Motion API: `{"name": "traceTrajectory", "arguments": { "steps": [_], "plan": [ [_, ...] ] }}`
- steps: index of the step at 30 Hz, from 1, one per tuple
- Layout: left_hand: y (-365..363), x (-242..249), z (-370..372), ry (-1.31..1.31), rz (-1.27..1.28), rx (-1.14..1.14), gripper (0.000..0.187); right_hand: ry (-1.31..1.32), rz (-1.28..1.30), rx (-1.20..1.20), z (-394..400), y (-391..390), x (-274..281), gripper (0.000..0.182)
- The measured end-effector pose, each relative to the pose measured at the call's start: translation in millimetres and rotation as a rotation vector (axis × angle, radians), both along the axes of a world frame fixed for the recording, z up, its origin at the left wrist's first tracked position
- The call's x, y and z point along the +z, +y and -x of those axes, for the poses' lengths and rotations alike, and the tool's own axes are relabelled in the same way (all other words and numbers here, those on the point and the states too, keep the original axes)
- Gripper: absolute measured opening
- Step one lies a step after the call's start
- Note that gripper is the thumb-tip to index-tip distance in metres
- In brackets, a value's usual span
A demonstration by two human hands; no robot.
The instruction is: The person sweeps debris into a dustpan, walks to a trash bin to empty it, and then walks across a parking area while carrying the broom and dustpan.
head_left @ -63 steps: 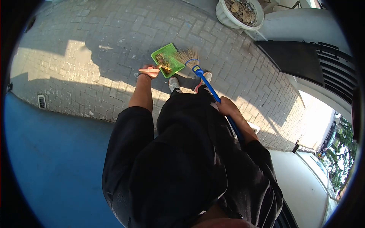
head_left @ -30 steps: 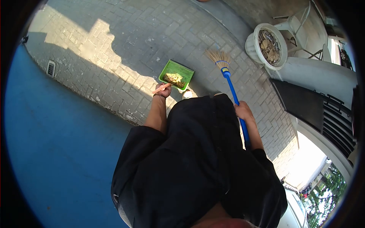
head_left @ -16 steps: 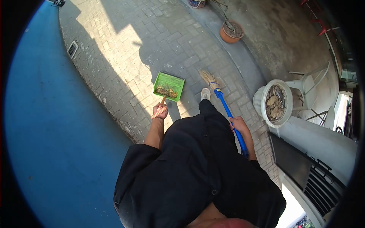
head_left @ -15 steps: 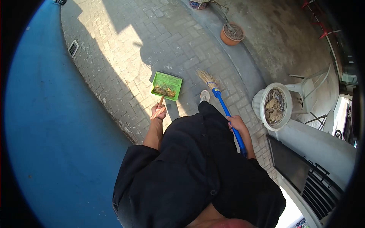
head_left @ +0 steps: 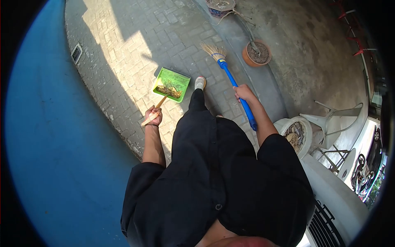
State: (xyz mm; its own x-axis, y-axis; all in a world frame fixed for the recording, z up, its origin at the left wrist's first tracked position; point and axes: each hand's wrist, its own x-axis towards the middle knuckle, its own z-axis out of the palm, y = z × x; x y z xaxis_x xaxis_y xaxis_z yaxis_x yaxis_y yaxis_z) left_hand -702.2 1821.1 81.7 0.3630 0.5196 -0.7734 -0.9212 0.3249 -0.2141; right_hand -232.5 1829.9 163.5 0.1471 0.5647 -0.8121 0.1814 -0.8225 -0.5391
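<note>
My left hand [head_left: 153, 115] is wrapped round the wooden handle of a green dustpan [head_left: 184, 81], which it carries in front of me. Dry leaves and dirt [head_left: 168, 90] lie in the pan toward its handle side. My right hand [head_left: 244, 93] grips the blue handle of a broom [head_left: 230, 75]. The broom's straw bristles [head_left: 214, 51] point forward, ahead of my shoe and away from the dustpan.
A potted plant [head_left: 257, 54] in an orange pot stands front right by a raised kerb. A white planter [head_left: 303, 150] with dry leaves and a white chair [head_left: 343, 123] are at my right. A blue wall [head_left: 70, 144] runs along the left, beside paving bricks [head_left: 123, 53].
I have stepped forward; the planter now sits lower in view. The dustpan has shifted slightly left and up, and my right hand has moved forward with the broom.
</note>
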Motion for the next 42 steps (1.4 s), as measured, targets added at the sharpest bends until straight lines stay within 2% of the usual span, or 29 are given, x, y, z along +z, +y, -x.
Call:
{"name": "traceTrajectory", "arguments": {
  "steps": [4,5,7,9,15,17,18,22,25,29,30,32,34,36,38,41,42],
  "plan": [
    [83,-32,-12,0.024,-0.001,-0.041,0.02,-0.104,0.032,-0.002,11,109,-49,0.028],
    [97,-38,-14,0.071,0.032,-0.039,0.019,-0.09,0.053,-0.026,22,121,-59,0.027],
    [127,-46,-14,0.001,0.092,-0.025,0.019,-0.066,0.091,-0.074,49,136,-63,0.026],
    [152,-58,-12,-0.074,0.144,-0.031,0.018,0.017,0.138,-0.058,51,141,-49,0.024],
    [193,-78,-17,-0.031,0.226,-0.069,0.018,0.317,0.277,-0.127,11,134,37,0.022],
    [195,-89,-15,-0.004,0.271,-0.034,0.018,0.236,0.275,-0.119,15,149,48,0.022],
    [203,-79,-20,0.004,0.328,-0.005,0.019,0.197,0.269,-0.111,17,159,48,0.022],
    [207,-76,-19,0.013,0.362,0.012,0.023,-0.03,0.235,-0.056,27,194,-9,0.021],
    [203,-76,-16,0.043,0.345,-0.006,0.025,-0.037,0.34,0.133,52,200,-29,0.02],
    [199,-85,-7,0.007,0.311,-0.082,0.023,0.039,0.411,0.272,41,189,-2,0.016],
    [195,-103,-1,-0.024,0.248,-0.079,0.023,0.029,0.391,0.323,33,186,5,0.016],
    [200,-112,5,-0.048,0.275,-0.109,0.022,0.118,0.337,0.301,19,184,26,0.021],
    [207,-98,2,-0.077,0.303,-0.081,0.021,0.226,0.377,0.261,13,189,46,0.025],
    [214,-80,-11,0.137,0.259,-0.09,0.018,0.27,0.364,0.34,11,199,58,0.025],
    [219,-88,-9,0.076,0.223,-0.062,0.019,0.196,0.276,0.518,20,215,55,0.025],
    [231,-66,-14,0.044,0.2,0.13,0.013,0.069,0.213,0.683,43,257,39,0.026],
    [226,-118,0,-0.024,0.179,0.158,0.024,0.027,0.213,0.719,54,269,33,0.026]
  ]
}}
